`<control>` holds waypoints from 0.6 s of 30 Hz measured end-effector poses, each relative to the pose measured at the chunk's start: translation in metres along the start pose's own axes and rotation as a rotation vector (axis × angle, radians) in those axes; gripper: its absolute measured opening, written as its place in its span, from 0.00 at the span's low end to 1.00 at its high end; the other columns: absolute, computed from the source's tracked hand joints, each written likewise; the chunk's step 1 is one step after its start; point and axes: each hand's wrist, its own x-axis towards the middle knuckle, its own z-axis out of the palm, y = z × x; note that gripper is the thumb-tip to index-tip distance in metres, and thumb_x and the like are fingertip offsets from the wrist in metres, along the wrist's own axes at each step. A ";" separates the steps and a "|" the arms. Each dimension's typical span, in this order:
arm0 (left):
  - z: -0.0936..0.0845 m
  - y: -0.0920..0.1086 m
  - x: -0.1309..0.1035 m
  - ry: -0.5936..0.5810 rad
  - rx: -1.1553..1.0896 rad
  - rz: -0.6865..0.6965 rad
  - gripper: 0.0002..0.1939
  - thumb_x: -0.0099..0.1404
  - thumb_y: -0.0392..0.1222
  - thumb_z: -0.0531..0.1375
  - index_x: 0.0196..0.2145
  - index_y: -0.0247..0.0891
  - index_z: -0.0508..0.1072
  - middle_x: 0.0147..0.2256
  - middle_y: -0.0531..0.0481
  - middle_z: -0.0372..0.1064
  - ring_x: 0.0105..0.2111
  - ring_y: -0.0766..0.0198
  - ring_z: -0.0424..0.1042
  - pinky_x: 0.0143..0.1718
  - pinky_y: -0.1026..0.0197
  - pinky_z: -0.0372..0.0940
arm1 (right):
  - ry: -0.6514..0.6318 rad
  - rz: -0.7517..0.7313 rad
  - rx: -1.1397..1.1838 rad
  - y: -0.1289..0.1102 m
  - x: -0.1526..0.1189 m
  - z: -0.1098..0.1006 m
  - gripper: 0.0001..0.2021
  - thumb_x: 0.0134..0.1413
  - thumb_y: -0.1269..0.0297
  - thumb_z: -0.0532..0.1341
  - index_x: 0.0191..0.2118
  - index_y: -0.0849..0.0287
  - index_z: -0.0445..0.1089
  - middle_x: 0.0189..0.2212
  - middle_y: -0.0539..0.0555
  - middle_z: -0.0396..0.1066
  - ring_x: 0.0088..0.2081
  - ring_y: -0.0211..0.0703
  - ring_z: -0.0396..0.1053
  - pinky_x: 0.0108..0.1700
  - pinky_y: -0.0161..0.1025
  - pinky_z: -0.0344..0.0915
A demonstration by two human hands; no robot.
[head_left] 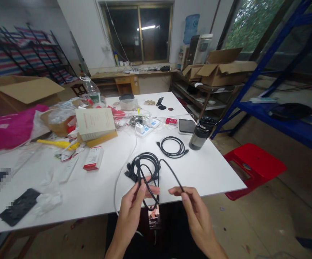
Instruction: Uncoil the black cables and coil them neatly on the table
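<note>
A loosely looped black cable (159,181) with a plug at its upper end hangs between my hands at the table's near edge. My left hand (134,201) is closed on its loops below the plug. Between the thumb and fingers of my right hand (195,207) runs a stretch of the same cable, arching over from the loops. Just beyond, on the table, lie coiled black cables (146,156) with several plugs, partly covered by the held one. Another black cable, neatly coiled (169,155), rests farther right, apart from both hands.
On the white table (204,172) stand a dark bottle (200,135), a tablet-like device (187,126), a white power strip (145,130) and a red-and-white box (93,158). A book (95,122) and bags crowd the left. Beside the right edge is a red stool (255,162).
</note>
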 end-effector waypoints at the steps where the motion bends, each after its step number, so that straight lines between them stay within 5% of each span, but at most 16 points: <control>1: -0.009 0.000 0.000 0.021 0.011 0.002 0.32 0.72 0.64 0.63 0.61 0.36 0.80 0.46 0.38 0.85 0.46 0.47 0.84 0.57 0.46 0.74 | 0.078 0.010 0.009 0.004 0.001 -0.012 0.14 0.78 0.54 0.54 0.53 0.53 0.74 0.50 0.57 0.80 0.52 0.46 0.79 0.57 0.43 0.74; 7: -0.071 0.006 -0.004 0.266 -0.021 0.020 0.41 0.70 0.69 0.61 0.62 0.29 0.76 0.46 0.34 0.84 0.46 0.43 0.84 0.50 0.45 0.77 | 0.448 0.062 0.158 0.030 0.010 -0.094 0.17 0.70 0.46 0.64 0.46 0.57 0.74 0.46 0.59 0.81 0.43 0.48 0.82 0.48 0.46 0.79; 11: -0.103 0.017 -0.009 0.443 -0.116 0.096 0.38 0.69 0.69 0.62 0.58 0.31 0.78 0.45 0.37 0.85 0.46 0.47 0.84 0.48 0.50 0.78 | 0.677 0.003 0.258 0.036 0.009 -0.142 0.18 0.59 0.46 0.72 0.41 0.56 0.74 0.41 0.56 0.82 0.39 0.46 0.82 0.46 0.45 0.79; 15: -0.117 0.028 -0.015 0.525 -0.209 0.192 0.32 0.68 0.67 0.64 0.52 0.35 0.81 0.40 0.42 0.85 0.43 0.51 0.83 0.45 0.54 0.79 | 0.787 -0.043 0.247 0.032 0.006 -0.167 0.14 0.58 0.50 0.73 0.37 0.55 0.76 0.37 0.55 0.81 0.37 0.46 0.81 0.49 0.48 0.77; 18: -0.115 0.032 -0.017 0.539 -0.256 0.240 0.30 0.67 0.67 0.65 0.50 0.37 0.82 0.37 0.44 0.84 0.41 0.52 0.82 0.44 0.55 0.79 | 0.791 -0.044 0.252 0.027 0.006 -0.168 0.14 0.58 0.50 0.72 0.36 0.54 0.76 0.37 0.54 0.80 0.37 0.46 0.80 0.48 0.48 0.76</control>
